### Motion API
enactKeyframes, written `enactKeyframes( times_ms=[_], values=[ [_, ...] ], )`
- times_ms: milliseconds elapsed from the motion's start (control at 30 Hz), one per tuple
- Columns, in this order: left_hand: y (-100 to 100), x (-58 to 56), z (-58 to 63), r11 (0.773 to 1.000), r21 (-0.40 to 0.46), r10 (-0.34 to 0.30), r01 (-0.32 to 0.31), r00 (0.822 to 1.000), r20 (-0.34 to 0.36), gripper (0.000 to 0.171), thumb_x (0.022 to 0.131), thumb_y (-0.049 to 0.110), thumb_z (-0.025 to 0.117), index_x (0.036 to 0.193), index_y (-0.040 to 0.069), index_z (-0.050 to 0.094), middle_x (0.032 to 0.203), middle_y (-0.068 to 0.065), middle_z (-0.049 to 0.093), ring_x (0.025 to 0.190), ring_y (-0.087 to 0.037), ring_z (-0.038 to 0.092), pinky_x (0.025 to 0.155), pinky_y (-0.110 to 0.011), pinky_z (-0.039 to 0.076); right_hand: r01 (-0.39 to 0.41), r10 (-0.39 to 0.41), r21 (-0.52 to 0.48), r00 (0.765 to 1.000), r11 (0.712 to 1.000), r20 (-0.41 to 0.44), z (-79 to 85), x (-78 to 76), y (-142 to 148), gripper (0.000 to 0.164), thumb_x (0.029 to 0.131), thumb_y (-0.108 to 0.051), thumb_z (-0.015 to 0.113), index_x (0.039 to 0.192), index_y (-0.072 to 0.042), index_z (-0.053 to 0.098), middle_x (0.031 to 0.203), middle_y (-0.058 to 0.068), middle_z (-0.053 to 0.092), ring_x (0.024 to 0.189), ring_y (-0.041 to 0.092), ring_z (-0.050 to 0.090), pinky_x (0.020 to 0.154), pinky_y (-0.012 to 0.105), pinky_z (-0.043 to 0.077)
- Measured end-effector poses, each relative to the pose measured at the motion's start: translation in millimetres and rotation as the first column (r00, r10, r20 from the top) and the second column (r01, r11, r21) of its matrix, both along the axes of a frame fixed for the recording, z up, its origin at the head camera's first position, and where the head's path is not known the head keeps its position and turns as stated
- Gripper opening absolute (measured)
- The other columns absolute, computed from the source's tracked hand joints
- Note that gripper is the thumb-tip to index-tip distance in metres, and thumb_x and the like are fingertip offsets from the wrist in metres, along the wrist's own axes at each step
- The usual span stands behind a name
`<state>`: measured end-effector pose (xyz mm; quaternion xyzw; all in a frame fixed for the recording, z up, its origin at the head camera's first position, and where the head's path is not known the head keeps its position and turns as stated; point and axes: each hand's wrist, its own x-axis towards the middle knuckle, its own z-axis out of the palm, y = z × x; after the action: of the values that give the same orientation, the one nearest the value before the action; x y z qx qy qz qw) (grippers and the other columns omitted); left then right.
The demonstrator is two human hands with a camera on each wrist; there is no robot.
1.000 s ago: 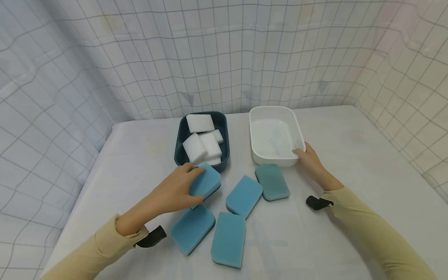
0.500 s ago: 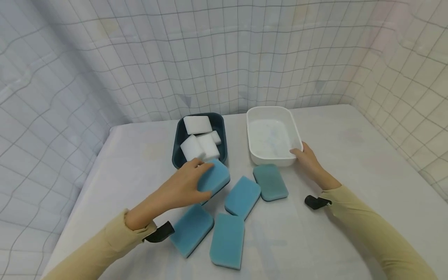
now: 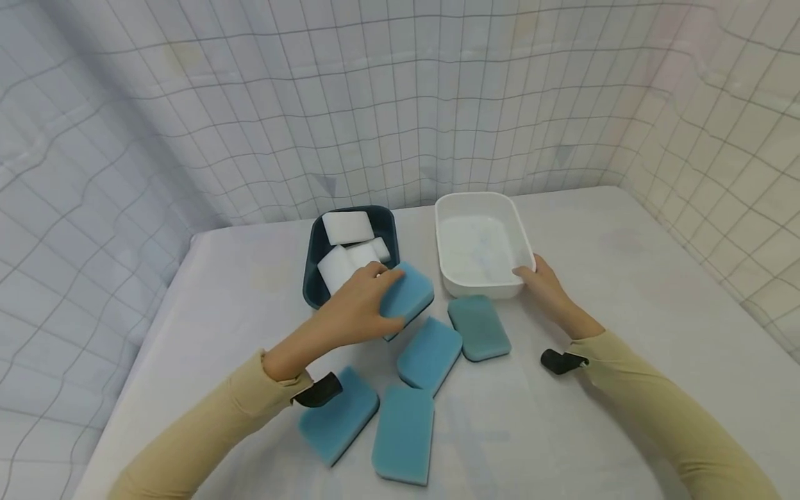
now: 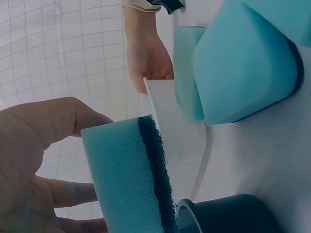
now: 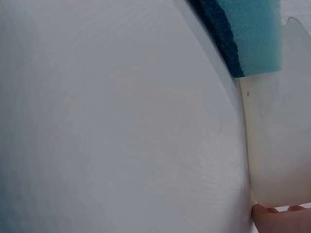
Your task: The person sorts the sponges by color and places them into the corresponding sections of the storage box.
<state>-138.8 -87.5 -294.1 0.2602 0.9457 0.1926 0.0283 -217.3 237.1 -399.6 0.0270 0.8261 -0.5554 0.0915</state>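
Observation:
In the head view my left hand point(image 3: 356, 305) pinches a blue sponge point(image 3: 407, 295) between thumb and fingers, held above the table. Seen from the left wrist, this sponge point(image 4: 124, 170) has a dark scouring layer on one side. My right hand point(image 3: 550, 288) grips the near right corner of a white tub point(image 3: 484, 257), with nothing visible in it. In the right wrist view only fingertips point(image 5: 282, 221) show, at the tub's edge. Several more sponges lie on the table: one blue point(image 3: 430, 354), two nearer blue ones point(image 3: 405, 437), and a greener one point(image 3: 479, 328) by the tub.
A dark teal tub point(image 3: 308, 278) with several white foam blocks point(image 3: 348, 228) stands left of the white one, partly behind my left hand. A white cloth point(image 3: 562, 430) covers the table. Checked curtains point(image 3: 400, 104) hang at the back and both sides.
My left hand has carried its sponge right and away from me, from near the dark tub's front toward the white tub. My right hand keeps its grip. The head view has shifted slightly.

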Motion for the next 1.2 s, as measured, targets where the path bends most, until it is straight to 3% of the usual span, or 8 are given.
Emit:
enactKeyframes(
  times_ms=[167,433,700,933,1200],
  values=[
    [9.9,-15.0,-3.5,1.0,0.014,0.004,-0.004,1.0,0.016,0.068,0.08,0.025,0.066,0.139,0.003,0.042,0.131,-0.021,0.047,0.107,-0.03,0.052,0.088,-0.043,0.051,-0.002,0.002,0.002,1.0,1.0,0.001,0.1,0.4,-0.3,0.065,0.094,-0.019,0.039,0.149,0.001,0.01,0.155,0.022,0.018,0.144,0.038,0.018,0.119,0.054,0.018],
    [24.6,-32.4,-6.5,0.997,0.076,0.014,-0.023,0.993,0.113,0.068,0.082,0.025,0.066,0.141,0.005,0.039,0.125,-0.021,0.043,0.104,-0.028,0.05,0.087,-0.042,0.051,-0.013,0.012,0.028,1.0,1.0,0.009,0.1,2.2,-0.4,0.066,0.094,-0.022,0.039,0.149,-0.001,0.01,0.155,0.021,0.018,0.144,0.038,0.018,0.119,0.055,0.017],
    [43.4,-47.0,-8.7,0.995,0.094,-0.025,0.016,0.996,0.087,0.068,0.081,0.024,0.065,0.141,0.004,0.04,0.12,-0.021,0.045,0.1,-0.028,0.05,0.086,-0.04,0.05,0.002,-0.002,0.05,1.0,0.999,0.015,-2.7,4.4,-3.4,0.066,0.094,-0.021,0.039,0.149,0.0,0.01,0.155,0.023,0.019,0.143,0.04,0.019,0.118,0.056,0.018],
    [58.5,-59.5,-17.8,0.995,0.098,-0.029,0.019,0.994,0.101,0.068,0.083,0.025,0.064,0.142,0.003,0.037,0.123,-0.021,0.043,0.102,-0.027,0.048,0.089,-0.04,0.049,-0.012,0.011,0.027,1.0,1.0,0.019,-11.7,7.2,-3.6,0.064,0.094,-0.017,0.038,0.15,0.0,0.009,0.154,0.022,0.02,0.143,0.039,0.021,0.118,0.056,0.019],
    [73.8,-79.1,-13.8,0.992,0.128,-0.013,0.004,0.998,0.065,0.069,0.084,0.026,0.064,0.143,0.006,0.036,0.134,-0.021,0.042,0.112,-0.03,0.047,0.095,-0.043,0.048,0.002,-0.002,0.046,1.0,0.999,-0.011,-5.2,1.6,-1.7,0.065,0.094,-0.021,0.038,0.15,-0.001,0.011,0.154,0.021,0.022,0.142,0.038,0.024,0.118,0.055,0.02]
  ],
)
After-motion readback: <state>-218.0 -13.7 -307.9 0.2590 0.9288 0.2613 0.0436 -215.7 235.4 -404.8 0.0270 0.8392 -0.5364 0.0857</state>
